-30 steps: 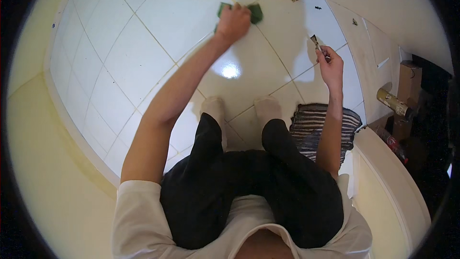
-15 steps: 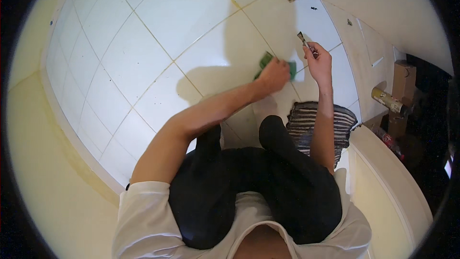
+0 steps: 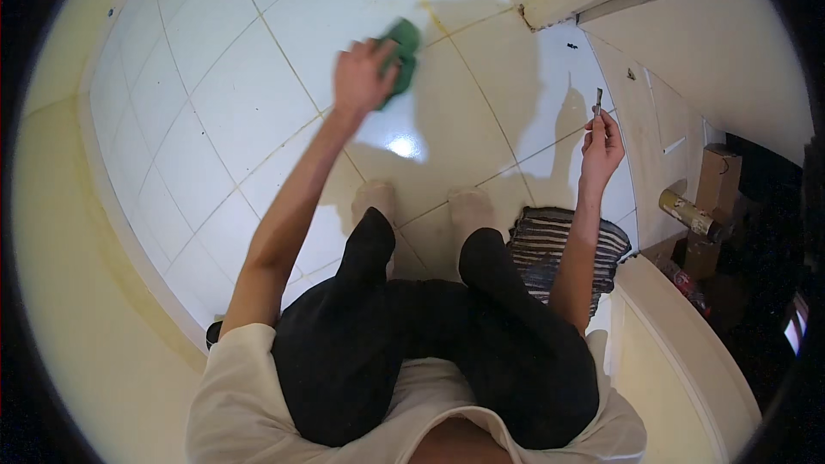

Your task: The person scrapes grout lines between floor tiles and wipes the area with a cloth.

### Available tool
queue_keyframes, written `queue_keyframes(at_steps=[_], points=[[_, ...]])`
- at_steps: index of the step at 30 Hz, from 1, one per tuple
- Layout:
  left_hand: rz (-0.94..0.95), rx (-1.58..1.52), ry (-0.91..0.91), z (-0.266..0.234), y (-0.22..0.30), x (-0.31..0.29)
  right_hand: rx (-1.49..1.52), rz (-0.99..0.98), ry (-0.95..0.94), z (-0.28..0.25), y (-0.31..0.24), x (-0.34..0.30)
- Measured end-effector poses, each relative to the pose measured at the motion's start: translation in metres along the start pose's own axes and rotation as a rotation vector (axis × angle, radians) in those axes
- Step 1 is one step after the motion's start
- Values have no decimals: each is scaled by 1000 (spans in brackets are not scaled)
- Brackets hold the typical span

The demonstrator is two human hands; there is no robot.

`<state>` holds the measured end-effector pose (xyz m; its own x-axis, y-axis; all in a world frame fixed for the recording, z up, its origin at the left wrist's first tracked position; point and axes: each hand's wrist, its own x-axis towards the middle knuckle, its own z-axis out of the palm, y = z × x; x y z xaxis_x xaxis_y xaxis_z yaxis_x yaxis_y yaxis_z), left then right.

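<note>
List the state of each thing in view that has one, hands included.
Left hand, holding the cloth, motion-blurred
Cloth, bunched
Right hand, closed on the brush
Brush, raised off the floor, pointing away from the person
Mat, spread on the floor
Floor, shiny, dark specks; wet or dry unclear
Cylinder, standing or lying unclear

No words, numbers or signs can be read; the markings on the gold tube [image 3: 687, 212] are too small.
</note>
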<state>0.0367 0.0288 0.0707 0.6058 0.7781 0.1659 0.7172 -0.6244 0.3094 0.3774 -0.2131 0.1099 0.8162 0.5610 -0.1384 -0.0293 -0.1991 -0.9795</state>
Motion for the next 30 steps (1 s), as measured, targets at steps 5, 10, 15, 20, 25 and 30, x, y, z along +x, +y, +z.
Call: queue_keyframes(at_steps=[5,10,15,20,25,30], points=[[-254,205,10,-14,-73,1,-28,-7,33,23,-8,-8],[-355,216,-83,-14,-71,-2,-233,-172,-109,25,-3,-16],[-275,136,-103,-20,-78,-10,-306,-164,-177,33,-10,-25],[-20,-49,-69,-11,-51,-6,-304,-185,-205,31,-1,-23],[-83,-59,-34,25,24,36,-329,-197,-228,42,-2,-24],[-32,107,-133,52,-5,77,-414,-192,-279,49,-8,-21]])
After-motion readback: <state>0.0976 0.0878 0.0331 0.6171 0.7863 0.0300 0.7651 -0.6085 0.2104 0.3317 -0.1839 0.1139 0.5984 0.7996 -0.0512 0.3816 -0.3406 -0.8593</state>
